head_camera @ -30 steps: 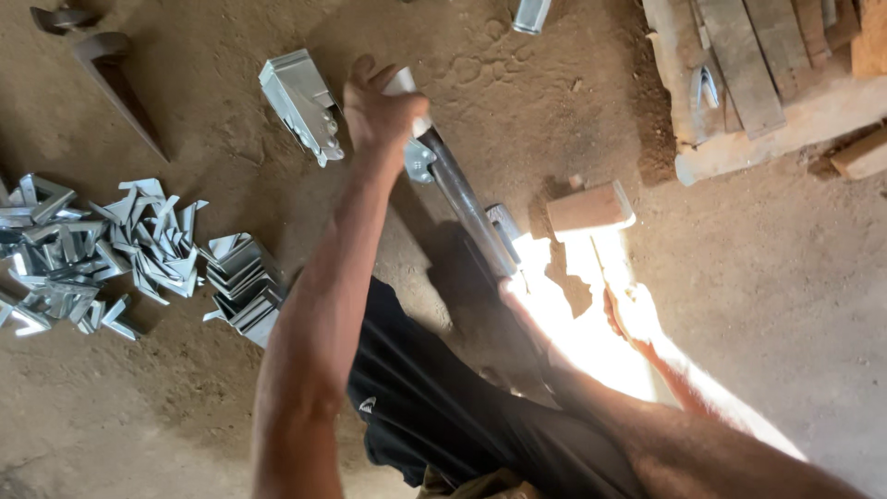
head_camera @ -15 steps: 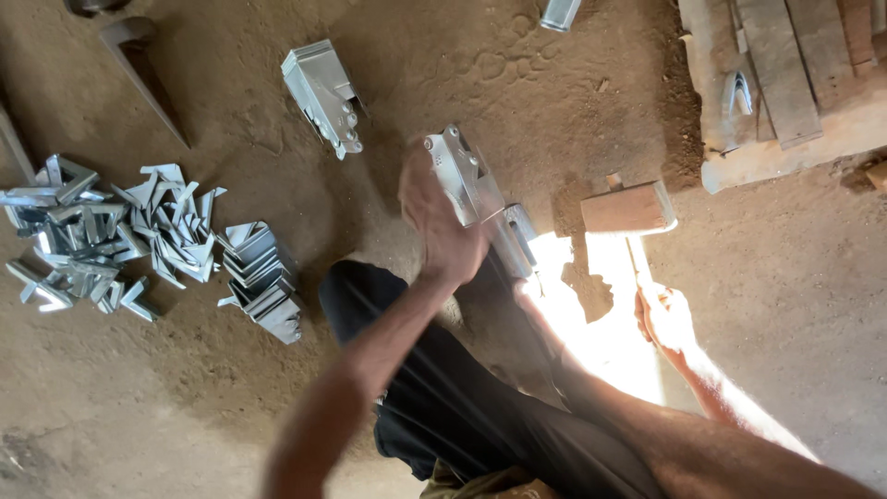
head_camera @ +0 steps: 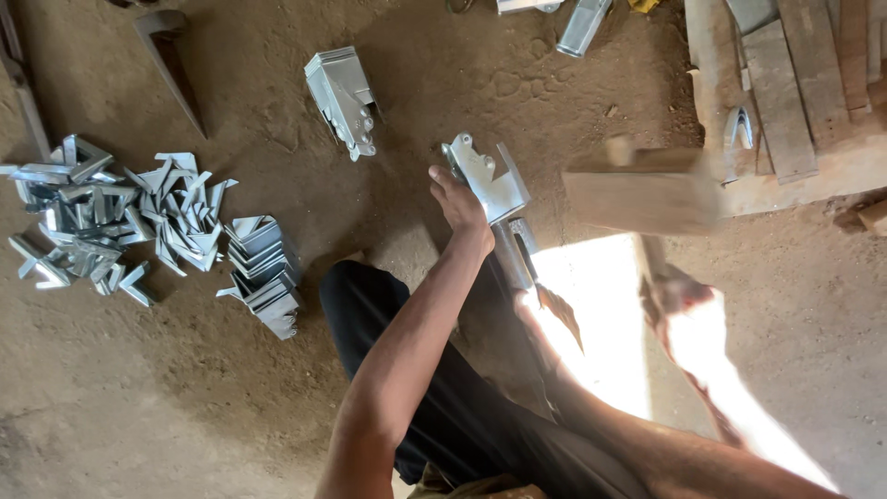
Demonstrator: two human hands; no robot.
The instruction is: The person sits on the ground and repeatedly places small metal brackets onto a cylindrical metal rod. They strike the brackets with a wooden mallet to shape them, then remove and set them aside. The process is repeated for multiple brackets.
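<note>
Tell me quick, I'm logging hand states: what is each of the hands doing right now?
Left hand: closed on the bent metal bracket.
Right hand: gripping the handle of the wooden mallet, blurred.

Bare dirt floor (head_camera: 139,397) lower left; pile of metal brackets (head_camera: 120,222) left; wooden planks (head_camera: 785,102) upper right

A small metalworking workshop: packed dirt floor (head_camera: 166,407), a heap of bent sheet-metal brackets (head_camera: 111,222), stacked angle pieces (head_camera: 263,273), and rough wooden planks (head_camera: 795,92) at the edge.
</note>
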